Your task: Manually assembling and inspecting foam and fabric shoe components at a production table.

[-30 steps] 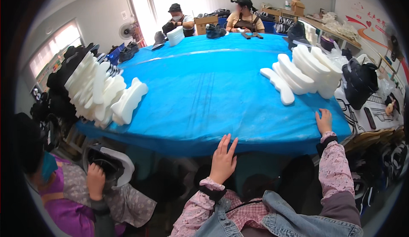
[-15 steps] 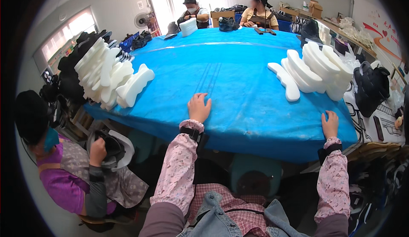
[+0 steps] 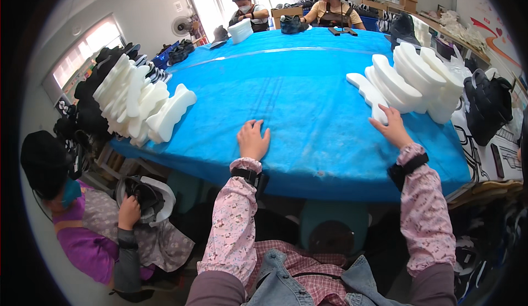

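My left hand [image 3: 253, 141] rests palm down on the blue table cover [image 3: 308, 97], fingers stretched out, holding nothing. At the right, my right hand [image 3: 394, 129] is at the near end of a wavy white foam pad [image 3: 367, 90]. Its thumb and fingers are apart around that end; I cannot tell how firmly they touch it. This pad lies flat at the left side of a leaning stack of similar white foam pads [image 3: 421, 83]. Another stack of white foam pads [image 3: 137, 99] leans at the table's left side, well away from my left hand.
A co-worker at the left holds a grey and black shoe-like piece [image 3: 148, 196]. Two people sit across the table, near a black shoe [image 3: 293, 24] and a small white foam stack [image 3: 240, 31]. Black bags or shoes [image 3: 487, 105] and a phone [image 3: 497, 160] lie at the right.
My right hand has moved left and forward from the table's front right edge to the near end of the foam pad. My left hand stays in place on the cover.
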Action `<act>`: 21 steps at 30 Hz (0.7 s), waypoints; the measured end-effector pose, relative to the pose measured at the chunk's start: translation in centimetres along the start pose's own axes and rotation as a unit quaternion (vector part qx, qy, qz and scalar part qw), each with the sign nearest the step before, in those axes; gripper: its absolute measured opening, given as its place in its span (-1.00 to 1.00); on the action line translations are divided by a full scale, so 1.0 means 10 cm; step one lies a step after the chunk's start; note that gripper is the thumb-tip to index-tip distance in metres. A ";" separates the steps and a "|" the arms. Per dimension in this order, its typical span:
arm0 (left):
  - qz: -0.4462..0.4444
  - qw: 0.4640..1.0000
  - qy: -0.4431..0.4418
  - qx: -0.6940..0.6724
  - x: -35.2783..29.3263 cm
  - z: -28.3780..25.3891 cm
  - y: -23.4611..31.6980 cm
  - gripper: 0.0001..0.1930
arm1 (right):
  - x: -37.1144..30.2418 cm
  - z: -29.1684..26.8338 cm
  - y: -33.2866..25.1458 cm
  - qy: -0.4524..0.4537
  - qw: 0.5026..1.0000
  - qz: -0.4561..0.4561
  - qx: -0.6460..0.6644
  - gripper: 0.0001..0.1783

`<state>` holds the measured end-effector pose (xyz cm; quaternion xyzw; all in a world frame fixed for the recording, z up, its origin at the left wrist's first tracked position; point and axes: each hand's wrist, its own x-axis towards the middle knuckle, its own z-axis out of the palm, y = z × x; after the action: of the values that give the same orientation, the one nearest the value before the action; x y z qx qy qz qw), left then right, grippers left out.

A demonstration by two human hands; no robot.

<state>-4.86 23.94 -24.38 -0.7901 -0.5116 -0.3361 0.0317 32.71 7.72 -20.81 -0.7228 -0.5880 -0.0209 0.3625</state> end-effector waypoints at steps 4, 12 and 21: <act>-0.011 1.000 -0.012 -0.023 0.00 0.01 0.00 -0.62 | 0.08 0.14 -0.04 -0.012 0.970 0.057 -0.238 -0.40; -0.007 1.000 -0.008 -0.024 -0.05 0.02 -0.09 -0.62 | -0.36 -0.50 0.32 -0.031 0.930 0.117 0.347 -0.64; 0.011 0.999 -0.004 -0.035 0.00 0.05 -0.07 -0.63 | -1.29 -0.57 0.00 0.171 0.978 0.083 0.081 -0.49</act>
<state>-5.23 24.50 -24.93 -0.7980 -0.4906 -0.3500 0.0056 30.98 -6.21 -22.48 -0.7230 -0.4553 -0.0668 0.5153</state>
